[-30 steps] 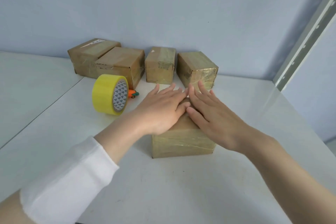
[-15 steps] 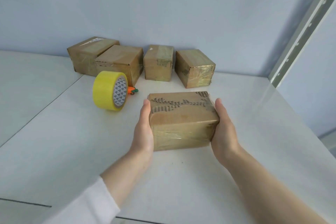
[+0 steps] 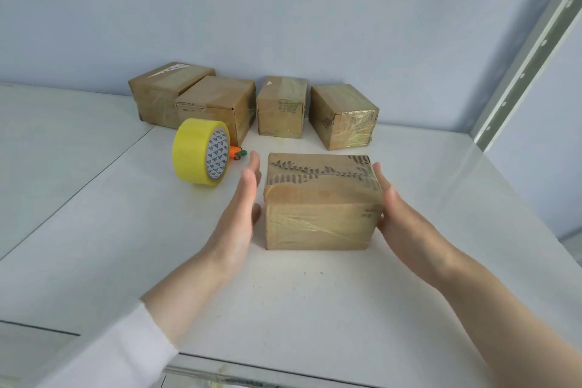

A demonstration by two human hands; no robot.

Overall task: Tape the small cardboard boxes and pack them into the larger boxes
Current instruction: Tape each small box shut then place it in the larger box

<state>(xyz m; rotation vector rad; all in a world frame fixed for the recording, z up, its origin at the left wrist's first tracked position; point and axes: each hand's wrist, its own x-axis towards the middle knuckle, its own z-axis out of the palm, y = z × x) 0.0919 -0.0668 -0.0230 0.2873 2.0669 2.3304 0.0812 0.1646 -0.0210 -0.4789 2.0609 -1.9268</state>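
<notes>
Straight-fingered left hand point(image 3: 242, 201) hangs just left of the taped brown cardboard box point(image 3: 318, 217), not touching; flat right hand point(image 3: 392, 209) touches its right side, fingers straight

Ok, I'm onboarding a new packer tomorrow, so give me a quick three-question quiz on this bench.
1. True or false: the yellow tape roll lies flat on its side.
2. How many small boxes line the wall?
3. The top of the near box is: A torn, corrugation showing; B open flaps; C freshly labelled.
Key: 1 false, it stands on edge; 2 four; 3 A.
</notes>
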